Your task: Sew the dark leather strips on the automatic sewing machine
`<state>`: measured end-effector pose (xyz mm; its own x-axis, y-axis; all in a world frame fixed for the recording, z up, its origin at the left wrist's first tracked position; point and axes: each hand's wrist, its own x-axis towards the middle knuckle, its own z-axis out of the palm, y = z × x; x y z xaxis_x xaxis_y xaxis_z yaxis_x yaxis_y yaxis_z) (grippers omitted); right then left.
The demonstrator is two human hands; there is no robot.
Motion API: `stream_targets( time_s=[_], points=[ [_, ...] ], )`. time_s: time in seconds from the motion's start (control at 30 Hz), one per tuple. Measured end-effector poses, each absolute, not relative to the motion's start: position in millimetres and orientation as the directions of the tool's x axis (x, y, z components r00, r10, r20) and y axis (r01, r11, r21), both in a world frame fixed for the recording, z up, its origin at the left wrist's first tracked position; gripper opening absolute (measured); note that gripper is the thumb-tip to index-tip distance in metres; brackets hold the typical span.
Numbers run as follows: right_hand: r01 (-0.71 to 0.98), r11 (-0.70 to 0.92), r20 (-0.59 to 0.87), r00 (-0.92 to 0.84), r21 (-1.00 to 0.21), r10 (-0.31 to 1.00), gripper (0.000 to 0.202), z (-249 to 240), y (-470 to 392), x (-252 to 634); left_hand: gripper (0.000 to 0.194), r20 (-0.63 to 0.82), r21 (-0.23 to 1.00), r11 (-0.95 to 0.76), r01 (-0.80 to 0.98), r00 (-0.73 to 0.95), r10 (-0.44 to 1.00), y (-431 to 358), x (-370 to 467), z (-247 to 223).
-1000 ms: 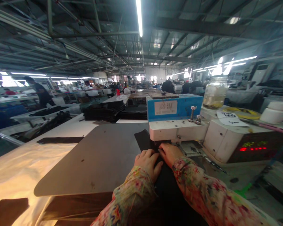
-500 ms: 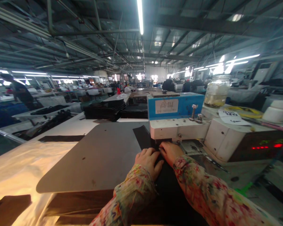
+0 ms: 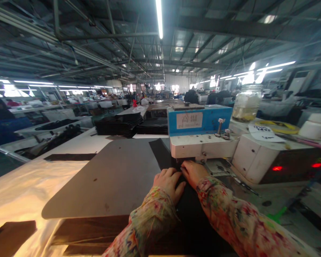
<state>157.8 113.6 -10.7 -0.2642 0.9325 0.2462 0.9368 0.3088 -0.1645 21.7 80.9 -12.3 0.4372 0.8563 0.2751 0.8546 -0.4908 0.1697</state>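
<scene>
Surface: a flat grey plate with a rounded corner [image 3: 96, 185] lies over a pale worktop [image 3: 76, 143]; brown sheets [image 3: 91, 230] show below its near edge.
Room: a large hall with metal roof beams, lit strip lights and rows of tables.
Containers: a clear glass jar [image 3: 247, 103] holds pale and yellowish matter; a round white tub [image 3: 315, 126] hides its contents; a pale open bin [image 3: 59, 125] on the left holds black material.
Counts: one jar, one tub, two stacks of black sheets [image 3: 119, 125] side by side, one blue-and-white machine head [image 3: 200, 121].
Black material: a smooth dark piece [image 3: 194, 214] lies under both hands, its upper part beside and beneath the machine head.
Left grip: the left hand [image 3: 168, 182] rests on the dark piece, fingers bent, thumb spread, not clenched.
Right grip: the right hand [image 3: 194, 174] has its fingertips at the dark piece, just below the machine head; whether they pinch it, cannot tell.
</scene>
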Motion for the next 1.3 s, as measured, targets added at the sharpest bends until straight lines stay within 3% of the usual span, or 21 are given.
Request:
stream_targets(
  time_s=[1.3],
  points=[
    [0.936, 0.309, 0.238, -0.266, -0.167, 0.934, 0.015, -8.7, 113.7, 158.1, 0.030, 0.237, 0.182, -0.466, 0.866, 0.421, 0.875, 78.3, 23.8, -6.8]
  ],
)
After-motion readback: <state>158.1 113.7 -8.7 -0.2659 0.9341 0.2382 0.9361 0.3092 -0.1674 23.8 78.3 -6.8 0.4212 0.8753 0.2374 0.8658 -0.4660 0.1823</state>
